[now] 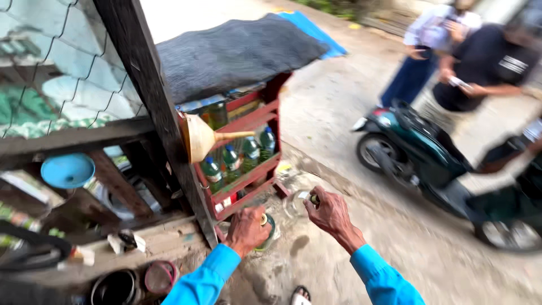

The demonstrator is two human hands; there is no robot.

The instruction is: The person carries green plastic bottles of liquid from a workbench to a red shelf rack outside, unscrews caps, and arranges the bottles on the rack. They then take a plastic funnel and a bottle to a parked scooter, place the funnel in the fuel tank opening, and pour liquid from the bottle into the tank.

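Observation:
My left hand [246, 229] grips the neck of a green glass bottle [266, 232] held low near the ground. My right hand [329, 213] holds a clear glass bottle [294, 203] by its neck, just right of the green one. Both arms wear bright blue sleeves. In front of the hands stands a red wooden rack [244, 179] with several bottles of green liquid [231, 162] on its shelves. A tan funnel [204, 137] hangs on the dark post [148, 85] beside the rack.
A dark cloth [237, 53] covers the rack's top. A blue funnel [68, 169] lies on the stall shelf at left, with pots [116, 287] below. A dark green scooter [429, 158] is parked at right, two people [468, 56] standing behind it. Concrete ground all around.

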